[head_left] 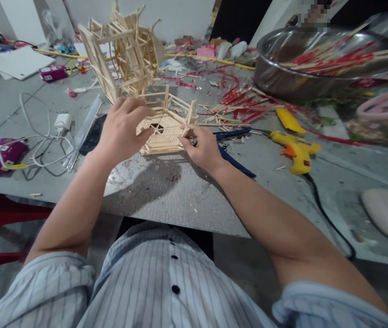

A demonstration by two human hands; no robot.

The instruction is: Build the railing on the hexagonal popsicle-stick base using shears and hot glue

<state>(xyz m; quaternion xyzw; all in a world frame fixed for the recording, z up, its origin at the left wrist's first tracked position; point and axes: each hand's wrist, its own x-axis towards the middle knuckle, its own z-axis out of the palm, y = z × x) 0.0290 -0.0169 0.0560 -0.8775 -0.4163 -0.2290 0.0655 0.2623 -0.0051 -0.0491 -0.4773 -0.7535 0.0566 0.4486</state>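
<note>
A small model base of thin wooden sticks (171,123), with short uprights and rails round its edge, sits at the table's near middle. My left hand (121,125) curls over its left side, thumb and fingers bent about the edge; the exact contact is partly hidden. At the near right corner, my right hand (202,146) pinches the base between thumb and fingers. Behind my left hand stands a taller, open stick framework (125,50). Blue-handled pliers (235,161) lie just right of my right hand.
A yellow glue gun (296,150) with a black cable lies at right. Behind it, a metal basin (282,77) holds red-marked sticks, and loose sticks (238,102) are scattered nearby. Clear glue sticks (84,132), a white charger (63,122) and a purple packet (4,155) lie left.
</note>
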